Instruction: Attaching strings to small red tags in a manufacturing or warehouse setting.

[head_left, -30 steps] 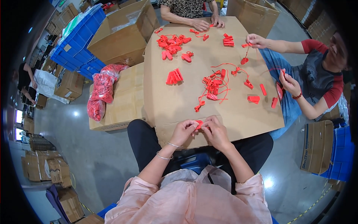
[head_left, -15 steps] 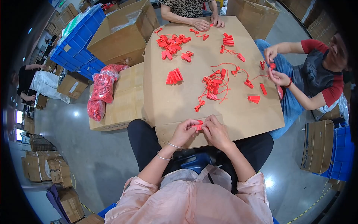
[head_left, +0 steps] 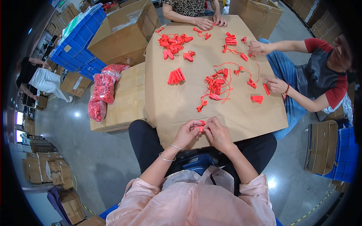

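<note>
My left hand point(head_left: 186, 132) and right hand point(head_left: 217, 132) both pinch one small red tag point(head_left: 200, 128) at the bench point(head_left: 169, 105) near edge (probably folding it). Neat red stack point(head_left: 176, 76) done; tangled red pile point(head_left: 215, 86) left.

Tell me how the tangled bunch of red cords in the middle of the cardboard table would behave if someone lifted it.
The tangled bunch of red cords would probably hang floppy, since its thin strands already curl in loose loops. It looks light for its size. Neighbouring loops may drag along, because the strands cross each other on the brown cardboard table.
</note>
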Motion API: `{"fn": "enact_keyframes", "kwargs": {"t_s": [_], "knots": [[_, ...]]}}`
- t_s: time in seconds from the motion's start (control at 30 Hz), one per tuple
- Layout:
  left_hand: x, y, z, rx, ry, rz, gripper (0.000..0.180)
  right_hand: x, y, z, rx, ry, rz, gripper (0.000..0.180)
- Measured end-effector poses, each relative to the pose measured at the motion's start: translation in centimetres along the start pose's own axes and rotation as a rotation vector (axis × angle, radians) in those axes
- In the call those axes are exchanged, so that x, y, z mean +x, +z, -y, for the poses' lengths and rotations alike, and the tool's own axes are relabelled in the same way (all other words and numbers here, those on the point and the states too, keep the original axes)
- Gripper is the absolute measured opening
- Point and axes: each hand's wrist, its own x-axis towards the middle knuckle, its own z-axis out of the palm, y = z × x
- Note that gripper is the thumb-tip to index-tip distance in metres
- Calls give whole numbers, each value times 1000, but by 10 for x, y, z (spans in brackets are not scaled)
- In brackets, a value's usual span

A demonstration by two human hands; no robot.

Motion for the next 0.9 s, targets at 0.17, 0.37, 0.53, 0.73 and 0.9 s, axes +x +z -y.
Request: {"fn": "enact_keyframes", "kwargs": {"t_s": [0.17, 0.37, 0.53, 0.73, 0.9], "knots": [[0, 2, -1, -37, 29, 4, 20, -5, 3, -1, 81, 7, -21, 7], [-1, 5, 2, -46, 41, -26, 20, -7, 12, -6, 321, 136, -84, 7], [-3, 6, 2, -47, 65, -30, 20, -6, 20, -18, 455, 214, -65, 8], [-5, 7, 1, -33, 82, -34, 20, -2, 16, -18, 823, 394, -6, 14], [-5, 9, 4, -28, 118, -17, 21, 1, 15, -27, 1143, 651, 116, 14]]}}
